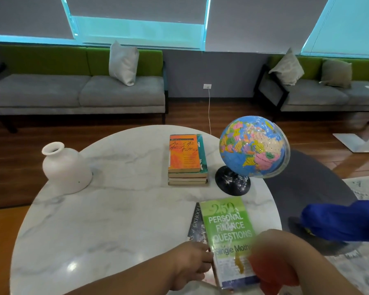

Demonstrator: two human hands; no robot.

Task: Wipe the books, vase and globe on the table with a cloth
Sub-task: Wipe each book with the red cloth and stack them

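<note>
Fingers (203,254) of left hand (190,265) are being curled round green finance book (227,225) to steady it; orange cloth (274,273) is being clenched by right hand (274,249).

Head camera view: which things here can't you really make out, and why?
Head view:
- Dark book: mostly covered by the green book; title partly hidden.
- Right hand and orange cloth: motion-blurred, so the grip is unclear.
- Blue object: cut off by the right edge.
- Stack's lower books: covers hidden under the orange book.
</note>
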